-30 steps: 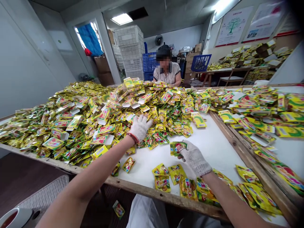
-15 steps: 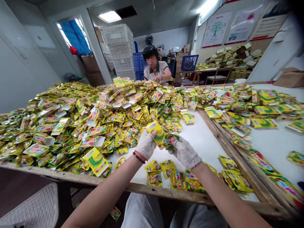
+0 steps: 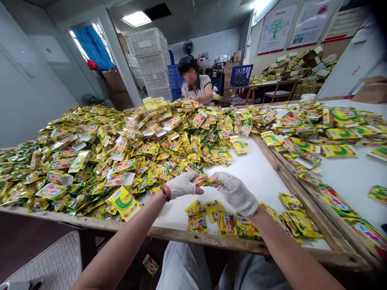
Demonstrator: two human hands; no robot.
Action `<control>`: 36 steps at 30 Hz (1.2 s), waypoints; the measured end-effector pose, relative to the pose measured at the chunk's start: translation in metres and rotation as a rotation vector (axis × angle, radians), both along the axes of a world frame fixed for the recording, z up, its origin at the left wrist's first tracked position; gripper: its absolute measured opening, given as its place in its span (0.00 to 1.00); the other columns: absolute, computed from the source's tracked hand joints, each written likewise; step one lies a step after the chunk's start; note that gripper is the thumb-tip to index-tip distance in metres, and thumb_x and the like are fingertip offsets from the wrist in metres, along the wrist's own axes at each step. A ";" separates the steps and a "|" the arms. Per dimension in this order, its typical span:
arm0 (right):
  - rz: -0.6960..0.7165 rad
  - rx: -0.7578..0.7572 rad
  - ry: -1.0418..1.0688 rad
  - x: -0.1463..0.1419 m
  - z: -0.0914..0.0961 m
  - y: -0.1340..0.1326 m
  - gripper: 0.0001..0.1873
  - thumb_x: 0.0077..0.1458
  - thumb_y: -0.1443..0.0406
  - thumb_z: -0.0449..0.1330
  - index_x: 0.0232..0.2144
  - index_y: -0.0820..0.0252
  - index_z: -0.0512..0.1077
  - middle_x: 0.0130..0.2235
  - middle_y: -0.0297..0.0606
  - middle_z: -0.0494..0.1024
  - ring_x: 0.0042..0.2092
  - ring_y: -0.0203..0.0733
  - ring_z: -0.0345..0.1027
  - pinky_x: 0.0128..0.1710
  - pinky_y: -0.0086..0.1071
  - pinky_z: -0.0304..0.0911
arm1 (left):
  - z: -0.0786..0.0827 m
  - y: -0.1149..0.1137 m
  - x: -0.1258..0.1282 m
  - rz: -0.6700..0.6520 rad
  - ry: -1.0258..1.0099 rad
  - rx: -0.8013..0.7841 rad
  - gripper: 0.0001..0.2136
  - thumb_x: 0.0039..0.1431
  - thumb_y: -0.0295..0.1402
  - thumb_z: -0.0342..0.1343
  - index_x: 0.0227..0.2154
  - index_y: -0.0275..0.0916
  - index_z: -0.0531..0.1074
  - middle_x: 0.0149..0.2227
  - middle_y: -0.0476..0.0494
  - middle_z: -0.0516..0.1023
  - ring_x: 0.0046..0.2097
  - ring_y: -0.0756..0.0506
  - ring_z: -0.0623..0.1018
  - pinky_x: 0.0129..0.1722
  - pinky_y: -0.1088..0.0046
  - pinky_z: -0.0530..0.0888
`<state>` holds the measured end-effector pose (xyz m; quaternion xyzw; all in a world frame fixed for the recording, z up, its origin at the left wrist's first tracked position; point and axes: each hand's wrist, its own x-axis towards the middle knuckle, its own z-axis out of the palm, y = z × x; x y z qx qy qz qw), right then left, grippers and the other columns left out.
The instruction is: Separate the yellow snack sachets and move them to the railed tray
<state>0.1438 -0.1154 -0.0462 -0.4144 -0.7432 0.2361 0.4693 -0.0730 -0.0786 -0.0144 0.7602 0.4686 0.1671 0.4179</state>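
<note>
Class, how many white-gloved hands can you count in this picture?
2: the left hand and the right hand, either side of a small package. Others may be hidden behind the pile.

Heaped sachets [image 3: 195,155] and stacked crates [image 3: 149,52] suggest a workshop.

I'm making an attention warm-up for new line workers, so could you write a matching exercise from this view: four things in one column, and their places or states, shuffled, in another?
Column one
1. Left hand
2. Right hand
3. White crates
4. Tree poster

Column two
A. In the upper right of the view
B. Gloved, fingers on a small pack, no bracelet showing at the wrist
C. In a tall stack at the back
D. Gloved, with a beaded bracelet at the wrist

Right pairs: 1-D, 2-B, 3-C, 4-A
</note>
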 end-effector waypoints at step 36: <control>-0.144 -0.552 0.091 0.002 0.010 0.000 0.14 0.49 0.60 0.59 0.37 0.59 0.75 0.22 0.32 0.75 0.19 0.32 0.61 0.22 0.26 0.56 | -0.029 -0.032 0.032 0.196 0.565 0.767 0.22 0.47 0.37 0.61 0.45 0.39 0.63 0.45 0.39 0.70 0.43 0.38 0.70 0.41 0.63 0.66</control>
